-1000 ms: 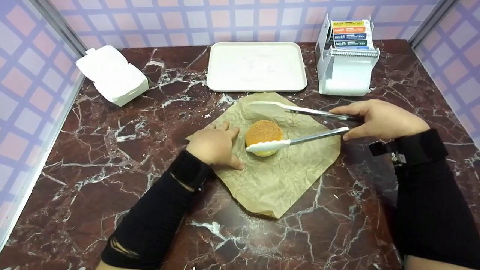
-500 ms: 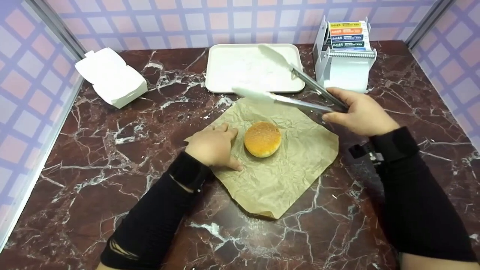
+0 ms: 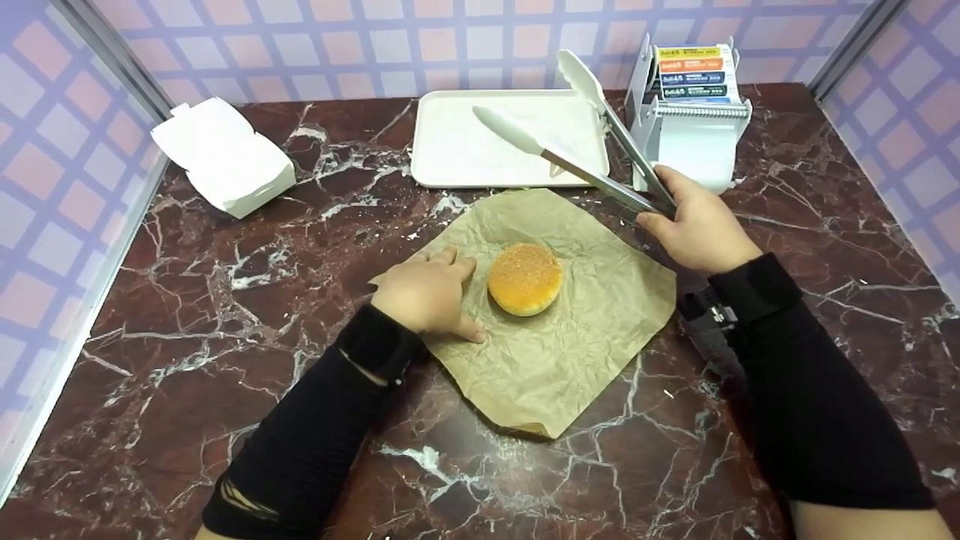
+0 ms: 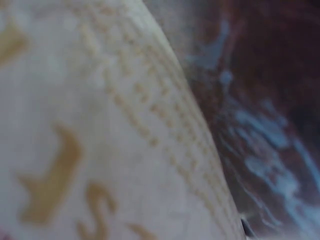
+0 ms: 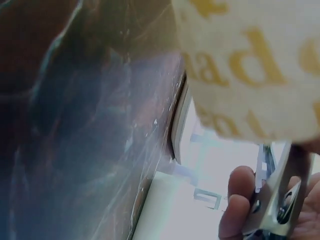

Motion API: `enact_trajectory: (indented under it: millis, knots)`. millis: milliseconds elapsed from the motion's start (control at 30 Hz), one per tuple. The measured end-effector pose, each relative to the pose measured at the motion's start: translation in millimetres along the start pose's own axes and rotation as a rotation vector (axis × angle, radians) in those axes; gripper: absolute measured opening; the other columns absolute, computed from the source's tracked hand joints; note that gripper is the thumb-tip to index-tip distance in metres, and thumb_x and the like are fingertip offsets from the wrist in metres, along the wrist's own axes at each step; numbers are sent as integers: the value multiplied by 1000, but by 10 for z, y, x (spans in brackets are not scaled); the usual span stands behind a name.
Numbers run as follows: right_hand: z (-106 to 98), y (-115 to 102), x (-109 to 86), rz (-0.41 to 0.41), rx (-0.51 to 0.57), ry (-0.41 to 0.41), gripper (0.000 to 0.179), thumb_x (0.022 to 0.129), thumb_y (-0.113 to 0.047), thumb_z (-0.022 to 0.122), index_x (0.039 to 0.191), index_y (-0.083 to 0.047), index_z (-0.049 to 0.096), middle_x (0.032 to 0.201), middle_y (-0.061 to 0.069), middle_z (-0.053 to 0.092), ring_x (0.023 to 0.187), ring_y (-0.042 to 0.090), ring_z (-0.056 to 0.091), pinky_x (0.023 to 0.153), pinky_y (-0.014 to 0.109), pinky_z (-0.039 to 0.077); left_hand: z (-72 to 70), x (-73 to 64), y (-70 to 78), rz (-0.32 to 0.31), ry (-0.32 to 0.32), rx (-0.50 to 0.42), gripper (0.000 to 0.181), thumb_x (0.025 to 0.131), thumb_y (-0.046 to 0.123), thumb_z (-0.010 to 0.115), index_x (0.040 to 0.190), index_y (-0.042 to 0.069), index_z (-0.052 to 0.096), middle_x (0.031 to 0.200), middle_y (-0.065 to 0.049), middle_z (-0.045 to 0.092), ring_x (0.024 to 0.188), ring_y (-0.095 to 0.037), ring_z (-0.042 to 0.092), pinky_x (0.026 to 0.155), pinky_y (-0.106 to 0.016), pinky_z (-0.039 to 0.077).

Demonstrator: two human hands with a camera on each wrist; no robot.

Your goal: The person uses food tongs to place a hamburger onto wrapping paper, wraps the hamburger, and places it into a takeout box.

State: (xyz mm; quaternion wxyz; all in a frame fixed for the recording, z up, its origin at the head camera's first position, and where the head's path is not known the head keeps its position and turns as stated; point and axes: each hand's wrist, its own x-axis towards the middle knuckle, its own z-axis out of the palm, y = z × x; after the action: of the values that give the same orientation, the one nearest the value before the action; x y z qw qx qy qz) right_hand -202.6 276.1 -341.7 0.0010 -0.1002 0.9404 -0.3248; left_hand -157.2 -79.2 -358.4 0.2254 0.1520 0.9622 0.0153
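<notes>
A round golden bun [image 3: 525, 279] sits on a crumpled sheet of brown wrapping paper [image 3: 577, 360]. My left hand [image 3: 424, 291] rests on the left part of that paper, fingers spread beside the bun. In my right hand [image 3: 705, 225] I hold metal tongs with pale tips [image 3: 510, 133]; their arms are spread apart over the tray, and nothing is between them. The left wrist view is filled by the paper's printed side [image 4: 125, 140], very close. From the right wrist, the tongs' metal end [image 5: 280, 200] shows in my fingers, with printed paper [image 5: 240, 65] above.
A white tray [image 3: 450, 169] lies behind the paper. To its right stands a white dispenser [image 3: 697, 146] with coloured labels. An opened white box [image 3: 232, 161] is at the back left of the dark marbled table [image 3: 247, 360]. Patterned panels [image 3: 495, 45] enclose the back and sides.
The tongs have lifted off from around the bun and swung back and up over the tray. My right hand has moved back and left. The left hand and bun stay put.
</notes>
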Motion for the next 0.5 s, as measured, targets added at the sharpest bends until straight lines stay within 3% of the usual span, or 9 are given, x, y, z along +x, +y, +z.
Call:
enact_trajectory:
  millis: [200, 500]
  knots:
    - [33, -68, 192, 32, -56, 21, 64, 102, -20, 66, 159, -5, 41, 140, 27, 63, 128, 44, 58, 117, 63, 40, 9, -10, -4, 9, 11, -13, 122, 72, 76, 81, 168, 22, 28, 177, -10, 17, 160, -44, 24, 121, -69, 36]
    - [102, -79, 475, 87, -94, 79, 48, 102, -24, 68, 144, -5, 58, 128, 20, 70, 114, 39, 63, 106, 57, 46, -5, -19, -2, 0, 6, -5, 122, 73, 76, 81, 168, 22, 27, 177, -9, 17, 160, -44, 23, 119, -72, 36]
